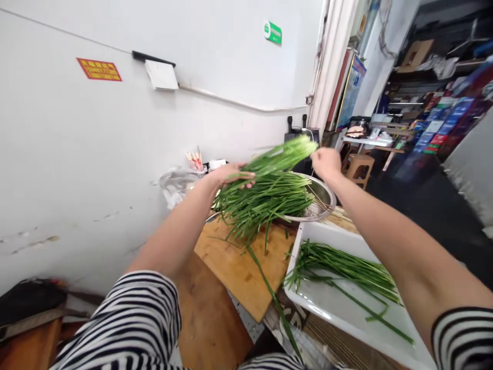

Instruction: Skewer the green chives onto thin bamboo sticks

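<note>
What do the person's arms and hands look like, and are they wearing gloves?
No gloves: the left hand and the right hand are both bare, and no watch or bracelet shows. The left sleeve is short, with dark and white stripes, and the right sleeve matches it. The fingers are too blurry to check for small rings.

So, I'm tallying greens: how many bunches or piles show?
3: a bunch in the left hand, a heap below it reaching over the round bowl, and a pile in the white tub. More may be hidden underneath.
</note>
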